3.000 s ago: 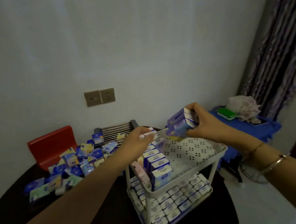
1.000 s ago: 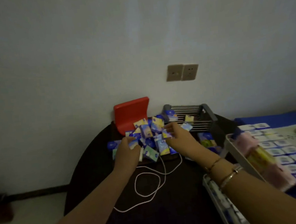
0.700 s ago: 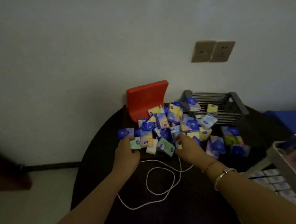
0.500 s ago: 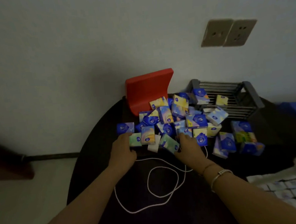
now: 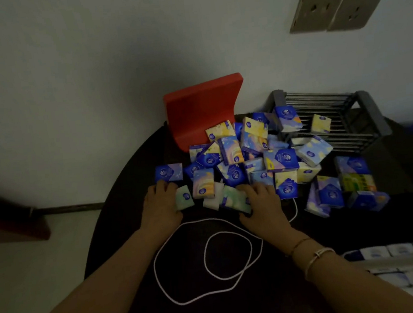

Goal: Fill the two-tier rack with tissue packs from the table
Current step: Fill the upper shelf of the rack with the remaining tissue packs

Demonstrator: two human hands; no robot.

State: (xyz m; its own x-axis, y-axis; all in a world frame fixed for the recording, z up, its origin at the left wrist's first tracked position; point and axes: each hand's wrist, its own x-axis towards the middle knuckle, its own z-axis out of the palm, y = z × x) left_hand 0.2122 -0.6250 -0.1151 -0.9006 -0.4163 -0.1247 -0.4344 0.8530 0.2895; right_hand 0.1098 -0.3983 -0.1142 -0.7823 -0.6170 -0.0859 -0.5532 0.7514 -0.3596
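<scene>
A heap of small tissue packs [image 5: 253, 157], blue, yellow and pale green, lies on the dark round table [image 5: 137, 238]. My left hand [image 5: 161, 206] rests at the heap's left edge. Its fingertips touch a blue pack [image 5: 168, 172] and its thumb side lies against a pale green pack [image 5: 184, 196]. My right hand [image 5: 264, 201] lies over the heap's near edge, with fingers and thumb round a green pack [image 5: 232, 198]. Only a corner of the white two-tier rack [image 5: 399, 261] shows at the bottom right, with rows of packs in it.
A red plastic stand [image 5: 200, 106] leans at the wall behind the heap. A grey wire rack [image 5: 370, 112] with a few packs on it stands at the back right. A white cable [image 5: 210, 262] loops on the table between my forearms. Two wall sockets [image 5: 337, 5] are above.
My hands have left the rack and moved left to the heap on the table. The view followed, so the rack slid out to the bottom right. Both hands now reach into the heap's near edge.
</scene>
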